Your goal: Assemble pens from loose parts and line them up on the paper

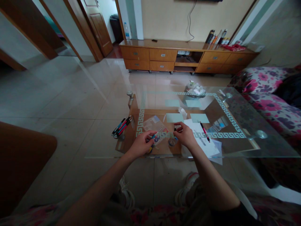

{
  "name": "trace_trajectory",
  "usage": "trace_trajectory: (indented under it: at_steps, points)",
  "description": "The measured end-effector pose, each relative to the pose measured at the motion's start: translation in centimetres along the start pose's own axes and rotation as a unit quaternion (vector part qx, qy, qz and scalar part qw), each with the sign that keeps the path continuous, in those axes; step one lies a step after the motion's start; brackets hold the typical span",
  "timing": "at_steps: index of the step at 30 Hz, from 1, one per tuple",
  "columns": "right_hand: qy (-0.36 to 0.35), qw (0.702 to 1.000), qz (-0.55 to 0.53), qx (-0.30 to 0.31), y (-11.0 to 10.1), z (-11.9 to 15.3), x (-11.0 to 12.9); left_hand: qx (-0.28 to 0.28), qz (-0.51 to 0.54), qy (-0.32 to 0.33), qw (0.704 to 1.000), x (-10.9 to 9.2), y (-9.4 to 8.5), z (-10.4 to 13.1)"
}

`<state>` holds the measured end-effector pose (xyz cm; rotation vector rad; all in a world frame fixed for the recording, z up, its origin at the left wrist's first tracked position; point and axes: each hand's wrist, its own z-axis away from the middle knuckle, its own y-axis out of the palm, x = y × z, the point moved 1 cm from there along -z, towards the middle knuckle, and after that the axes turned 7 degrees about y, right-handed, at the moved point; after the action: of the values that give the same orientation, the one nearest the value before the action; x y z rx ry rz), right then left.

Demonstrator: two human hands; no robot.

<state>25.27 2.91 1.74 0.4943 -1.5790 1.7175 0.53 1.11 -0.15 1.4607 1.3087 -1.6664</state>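
My left hand (pixel 141 143) is closed around a thin blue pen (pixel 154 135), whose slim pale end points up and right. My right hand (pixel 185 134) pinches a small dark piece (pixel 175 128), perhaps a pen part; its exact kind is too small to tell. Both hands are apart, above the glass table. Between and beyond them lies a clear plastic bag (pixel 149 123). A round, clear item like a tape roll (pixel 172 142) is below the right hand. Right of that hand, a red and black pen (pixel 204 131) rests by white paper (pixel 211 147).
Several pens (pixel 121 127) lie bunched at the table's left. A basket with crumpled plastic (pixel 195 91) stands at the back. A clear bottle (pixel 215 126) shows at the right. The glass tabletop (pixel 265 147) has exposed edges. A wooden cabinet (pixel 162 56) lines the wall.
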Motion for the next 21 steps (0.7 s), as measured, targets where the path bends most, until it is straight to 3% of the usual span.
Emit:
trace_trajectory:
  at_steps: [4,7,15,18,21]
  points:
    - [-0.035,0.963,-0.259,0.065,-0.4,0.8,1.5,-0.014,-0.065,0.030,0.997,-0.4,0.1,0.6]
    - [-0.012,0.925,-0.370,0.087,-0.5,1.7,2.2,-0.010,-0.105,0.065,0.992,-1.0,0.2,1.1]
    - [0.031,0.900,-0.434,0.034,-0.4,3.3,2.0,-0.008,-0.243,0.135,0.961,-1.7,0.3,2.7]
    - [0.029,0.901,-0.431,0.037,-0.6,4.1,1.9,-0.011,-0.292,0.155,0.944,-1.8,0.3,3.2]
    - [0.024,0.908,-0.414,0.058,-1.2,4.9,1.9,0.019,-0.357,0.199,0.912,-2.2,0.2,3.5]
